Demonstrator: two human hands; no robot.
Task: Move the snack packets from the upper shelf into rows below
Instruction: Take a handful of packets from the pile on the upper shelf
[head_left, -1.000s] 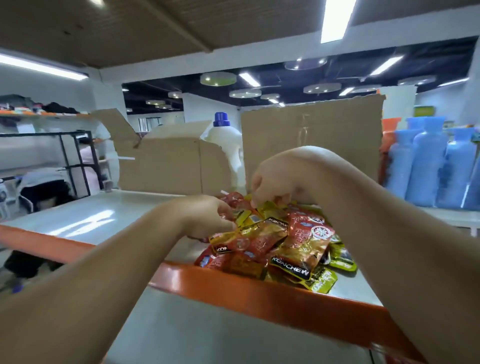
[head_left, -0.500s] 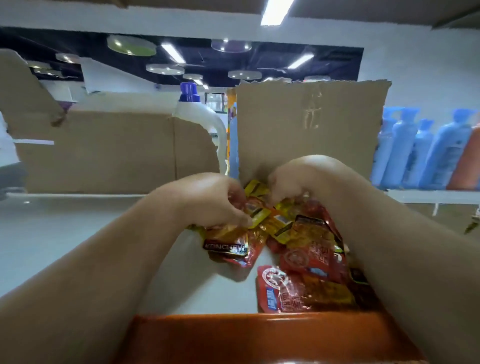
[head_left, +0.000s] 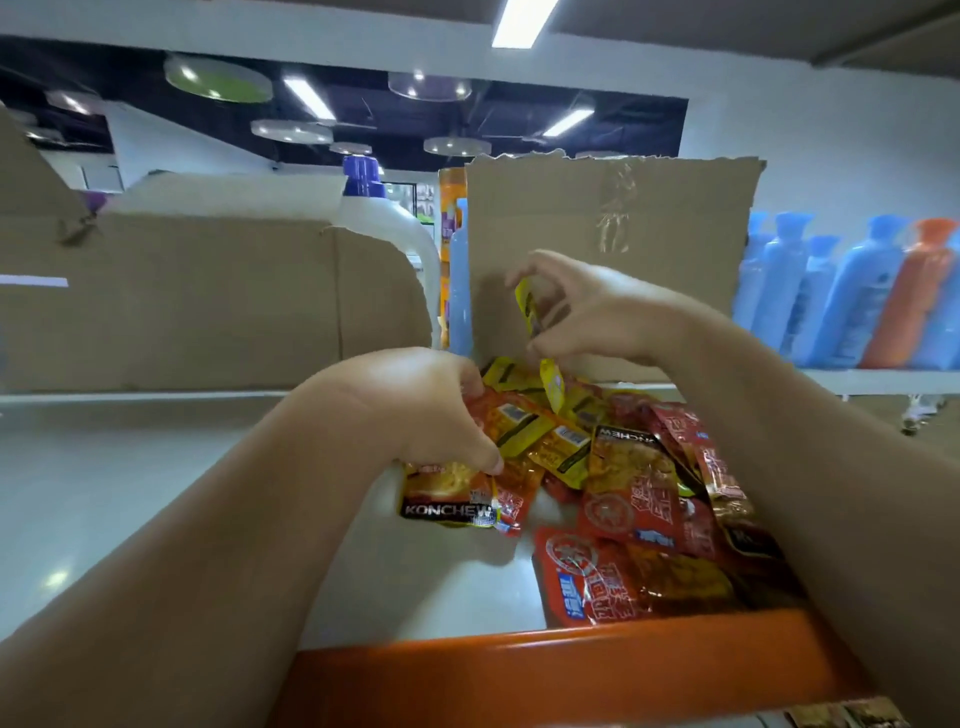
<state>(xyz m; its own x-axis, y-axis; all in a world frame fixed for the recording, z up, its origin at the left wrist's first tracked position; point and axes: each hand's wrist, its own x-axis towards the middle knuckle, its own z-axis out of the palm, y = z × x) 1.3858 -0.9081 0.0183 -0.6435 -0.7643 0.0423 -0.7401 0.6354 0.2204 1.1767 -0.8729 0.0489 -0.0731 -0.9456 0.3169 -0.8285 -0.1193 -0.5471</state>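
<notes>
Snack packets (head_left: 639, 499) in glossy red, orange and yellow foil are lying in a loose pile on the white upper shelf (head_left: 130, 493), towards the near right, just behind its orange front rim. Your left hand (head_left: 415, 410) is clutching a bunch of them at the pile's left edge, with an orange packet printed KONCHEW (head_left: 447, 493) showing below your fingers. Your right hand (head_left: 587, 312) is pinching one small yellow packet (head_left: 527, 306), raised above the pile's far side, in front of a torn brown cardboard sheet (head_left: 613, 223). A white plastic jug (head_left: 395, 228) with a blue cap is standing behind on the left, and blue bottles (head_left: 841, 301) are lining the far right.
</notes>
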